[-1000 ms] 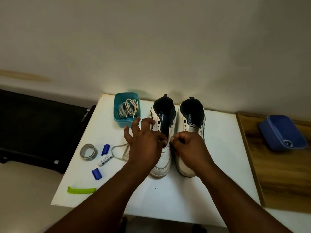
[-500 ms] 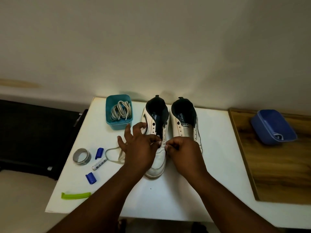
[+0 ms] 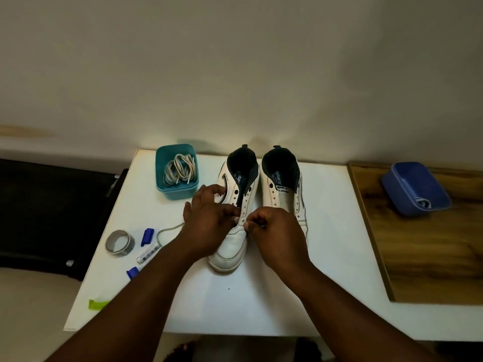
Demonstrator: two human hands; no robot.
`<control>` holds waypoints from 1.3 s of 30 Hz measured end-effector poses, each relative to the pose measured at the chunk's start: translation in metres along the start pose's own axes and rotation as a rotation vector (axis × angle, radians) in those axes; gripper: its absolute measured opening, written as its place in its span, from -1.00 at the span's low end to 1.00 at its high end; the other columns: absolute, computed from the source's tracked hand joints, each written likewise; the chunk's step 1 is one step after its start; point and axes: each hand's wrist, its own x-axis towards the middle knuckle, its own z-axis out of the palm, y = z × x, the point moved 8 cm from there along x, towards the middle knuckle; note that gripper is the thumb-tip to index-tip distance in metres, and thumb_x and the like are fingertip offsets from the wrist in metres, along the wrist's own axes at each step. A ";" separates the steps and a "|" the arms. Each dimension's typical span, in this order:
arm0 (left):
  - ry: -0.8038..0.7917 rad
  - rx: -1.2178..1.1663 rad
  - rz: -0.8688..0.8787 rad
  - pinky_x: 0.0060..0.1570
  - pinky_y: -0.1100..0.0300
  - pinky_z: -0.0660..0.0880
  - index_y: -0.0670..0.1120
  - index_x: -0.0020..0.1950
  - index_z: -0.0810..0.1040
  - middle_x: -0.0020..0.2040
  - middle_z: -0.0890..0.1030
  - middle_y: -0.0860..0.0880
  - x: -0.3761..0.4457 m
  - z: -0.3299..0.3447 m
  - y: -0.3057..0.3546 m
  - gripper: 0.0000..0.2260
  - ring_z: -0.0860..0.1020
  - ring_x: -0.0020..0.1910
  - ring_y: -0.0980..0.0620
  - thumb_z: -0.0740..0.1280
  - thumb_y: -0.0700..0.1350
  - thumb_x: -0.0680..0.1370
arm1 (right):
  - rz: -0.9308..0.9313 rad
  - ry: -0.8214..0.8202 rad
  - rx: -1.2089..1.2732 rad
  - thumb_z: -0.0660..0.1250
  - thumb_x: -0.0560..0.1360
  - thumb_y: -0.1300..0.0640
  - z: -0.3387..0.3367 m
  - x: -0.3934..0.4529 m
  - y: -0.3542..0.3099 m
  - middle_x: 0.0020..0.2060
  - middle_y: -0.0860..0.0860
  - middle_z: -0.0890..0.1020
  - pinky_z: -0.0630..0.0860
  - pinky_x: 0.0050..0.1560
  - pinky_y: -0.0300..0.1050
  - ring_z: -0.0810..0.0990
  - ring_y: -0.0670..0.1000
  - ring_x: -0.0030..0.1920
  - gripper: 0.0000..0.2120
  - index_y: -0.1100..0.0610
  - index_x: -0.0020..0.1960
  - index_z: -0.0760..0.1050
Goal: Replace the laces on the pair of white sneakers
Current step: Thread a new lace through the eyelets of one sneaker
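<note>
Two white sneakers stand side by side on the white table [image 3: 326,257], toes toward me. My left hand [image 3: 209,226] rests on the left sneaker [image 3: 235,246] at its lower eyelets, fingers pinched on a grey lace [image 3: 167,229] that trails off to the left. My right hand [image 3: 277,233] is closed in a pinch at the same eyelets, over the gap between the shoes; what it pinches is hidden. The right sneaker [image 3: 281,189] shows empty eyelets. A teal tub [image 3: 176,190] behind my left hand holds coiled grey laces [image 3: 180,169].
Left of my forearm lie a roll of grey tape [image 3: 119,242], a white marker [image 3: 147,253], two blue caps [image 3: 147,236] and a green strip [image 3: 98,305]. A blue tub [image 3: 415,189] sits on a wooden board [image 3: 431,257] at the right. A dark surface [image 3: 52,205] borders the table's left.
The camera has shifted slightly, so the scene sits a little lower-left. Both hands stay at the left sneaker's lower eyelets; my left fingers have spread a little toward the shoe's side.
</note>
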 end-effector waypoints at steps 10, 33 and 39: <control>0.014 0.210 0.094 0.43 -0.27 0.21 0.17 0.05 0.70 0.37 0.39 0.05 -0.002 -0.004 0.009 -0.90 0.30 0.44 -0.08 0.41 0.06 0.57 | 0.007 -0.002 -0.027 0.45 0.53 -0.07 -0.002 -0.001 -0.002 -0.18 -0.20 0.68 0.55 -0.12 -0.14 0.61 -0.18 -0.14 -0.93 -0.10 -0.04 0.68; 0.168 0.108 0.102 0.52 -0.29 -0.10 0.08 -0.03 0.74 0.30 0.48 0.08 -0.005 -0.004 0.011 -0.93 0.07 0.61 -0.13 0.45 0.00 0.56 | -0.194 -0.001 0.002 0.40 0.57 0.05 -0.002 0.006 -0.019 -0.24 -0.11 0.66 0.56 -0.11 -0.08 0.59 -0.12 -0.19 -0.90 0.00 -0.08 0.68; 0.124 0.140 0.115 0.52 -0.30 -0.17 0.19 0.11 0.69 0.33 0.41 0.14 -0.008 -0.005 0.011 -0.81 0.02 0.62 -0.09 0.30 0.13 0.61 | -0.263 0.010 -0.103 0.31 0.56 0.12 -0.011 0.006 -0.033 -0.27 -0.05 0.52 0.44 -0.23 -0.02 0.48 -0.05 -0.25 -0.87 0.06 -0.17 0.46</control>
